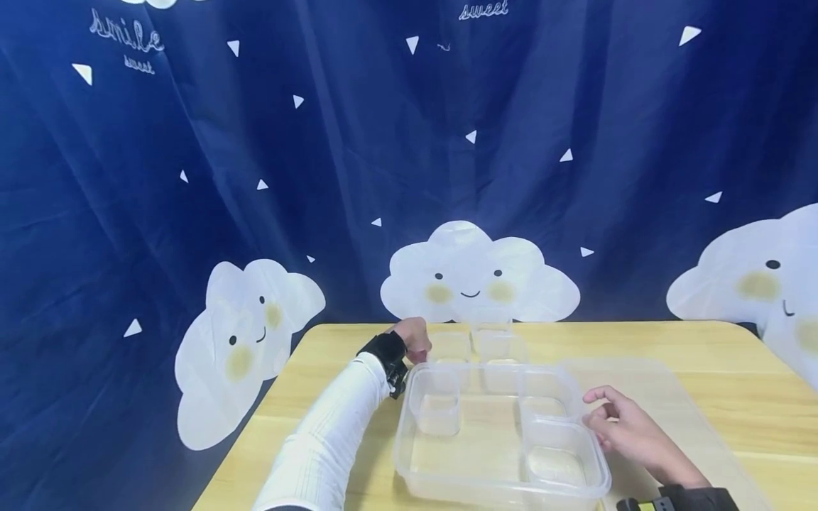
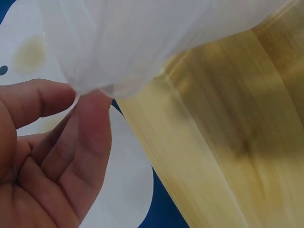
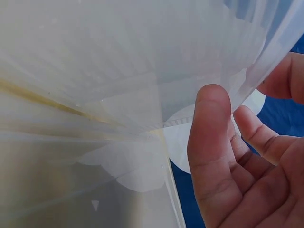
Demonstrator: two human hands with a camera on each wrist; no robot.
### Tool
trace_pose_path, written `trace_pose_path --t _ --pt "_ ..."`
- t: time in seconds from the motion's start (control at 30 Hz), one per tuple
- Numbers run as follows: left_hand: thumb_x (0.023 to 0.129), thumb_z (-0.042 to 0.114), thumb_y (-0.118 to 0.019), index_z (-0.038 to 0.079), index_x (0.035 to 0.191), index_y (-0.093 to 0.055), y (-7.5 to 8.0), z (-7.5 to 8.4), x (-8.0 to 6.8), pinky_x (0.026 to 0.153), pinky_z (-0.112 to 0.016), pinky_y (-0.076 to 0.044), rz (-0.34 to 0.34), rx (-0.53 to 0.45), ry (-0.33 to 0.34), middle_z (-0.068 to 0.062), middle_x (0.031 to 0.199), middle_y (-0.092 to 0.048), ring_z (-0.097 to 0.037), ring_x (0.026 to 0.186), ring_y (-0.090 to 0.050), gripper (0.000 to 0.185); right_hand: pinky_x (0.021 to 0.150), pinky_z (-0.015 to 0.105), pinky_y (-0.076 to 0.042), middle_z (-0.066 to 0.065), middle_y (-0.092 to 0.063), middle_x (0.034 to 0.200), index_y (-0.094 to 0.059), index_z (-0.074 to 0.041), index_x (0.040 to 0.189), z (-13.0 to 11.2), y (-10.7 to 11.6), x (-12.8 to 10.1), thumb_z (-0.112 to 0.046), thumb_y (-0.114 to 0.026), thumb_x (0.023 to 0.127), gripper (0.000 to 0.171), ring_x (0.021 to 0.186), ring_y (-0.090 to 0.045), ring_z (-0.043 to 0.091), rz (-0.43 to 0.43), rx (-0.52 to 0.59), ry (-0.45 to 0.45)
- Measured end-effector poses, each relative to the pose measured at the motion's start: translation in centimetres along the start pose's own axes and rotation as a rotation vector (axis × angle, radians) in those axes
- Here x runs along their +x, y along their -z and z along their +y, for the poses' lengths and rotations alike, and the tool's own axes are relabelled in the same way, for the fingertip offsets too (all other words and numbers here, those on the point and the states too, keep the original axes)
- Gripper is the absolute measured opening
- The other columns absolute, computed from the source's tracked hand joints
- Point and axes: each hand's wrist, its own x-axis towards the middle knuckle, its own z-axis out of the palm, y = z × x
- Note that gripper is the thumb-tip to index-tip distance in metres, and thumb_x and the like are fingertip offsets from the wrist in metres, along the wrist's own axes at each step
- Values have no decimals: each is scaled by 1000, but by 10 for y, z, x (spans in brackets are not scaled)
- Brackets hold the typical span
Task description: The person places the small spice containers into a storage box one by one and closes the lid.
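A large clear plastic box (image 1: 469,490) stands on the table, with several small clear containers in it, such as one at the front right (image 1: 556,454) and one at the left (image 1: 437,419). My left hand (image 1: 412,337) is at the box's back left corner. In the left wrist view, thumb and forefinger pinch a rounded corner of translucent plastic (image 2: 118,57). Beside the box's right wall is my right hand (image 1: 629,429), its fingers loosely bent. From the right wrist view, its thumb (image 3: 213,128) lies close to a clear wall (image 3: 128,57); contact is hard to tell.
More small clear containers (image 1: 447,348) stand behind the box, near the table's back edge. A flat translucent sheet (image 1: 677,397) lies on the wooden table (image 1: 760,369) at the right. A blue curtain with white clouds (image 1: 345,142) hangs behind.
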Motion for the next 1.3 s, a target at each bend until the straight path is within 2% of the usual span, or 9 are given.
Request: trace_pose_path --t 0.13,0.37,0.5,0.7,0.93,1.03,1.17,1.3 --pt "88 1 -59 0 73 -68 4 -2 -5 53 -23 -56 11 -77 -21 -7 62 -67 -15 52 -65 18 58 31 -54 9 -52 79 -41 8 121 -1 -1 1 -3 -56 89 37 60 -53 17 12 -3 -8" --pt "88 0 -60 -1 71 -63 4 -16 -2 51 -25 -56 105 -203 -82 -9 60 -66 -15 48 -61 17 58 30 -52 8 -51 79 -41 8 122 -2 -1 1 -4 -56 90 37 59 -51 16 13 -9 -7" --pt "88 1 -59 0 70 -61 4 -23 -1 51 -27 -57 141 -240 -99 -9 59 -66 -14 48 -61 17 59 30 -52 8 -51 79 -40 8 122 -2 -1 2 -4 -56 90 38 60 -51 16 14 -5 -23" --pt "88 2 -58 2 69 -58 4 -27 0 58 -32 -59 171 -264 -94 -9 60 -66 -15 48 -60 19 59 30 -52 8 -50 80 -39 8 122 -2 -1 2 -4 -56 91 38 60 -50 16 8 11 -28" --pt "88 2 -56 0 70 -62 7 -34 0 49 -24 -55 200 -273 -105 -6 56 -64 -13 49 -59 19 59 31 -54 10 -53 85 -38 9 123 0 -4 3 -2 -55 92 37 62 -52 17 10 20 -49" --pt "89 3 -56 1 68 -63 10 -37 -2 49 -24 -55 215 -262 -108 -5 55 -63 -13 49 -59 22 59 32 -55 11 -53 86 -38 9 123 0 -4 3 -1 -55 91 38 61 -52 17 7 30 -52" --pt "91 6 -57 1 67 -64 12 -41 -4 54 -28 -57 233 -263 -112 -5 56 -63 -14 49 -60 26 59 32 -55 9 -51 83 -38 9 123 0 -3 3 -2 -56 91 38 61 -52 16 4 33 -48" --pt "90 7 -58 4 64 -61 12 -45 -9 58 -32 -59 280 -279 -118 -4 55 -63 -16 50 -62 26 59 32 -55 10 -52 84 -38 9 123 0 -4 1 -3 -56 91 38 61 -52 16 4 34 -40"
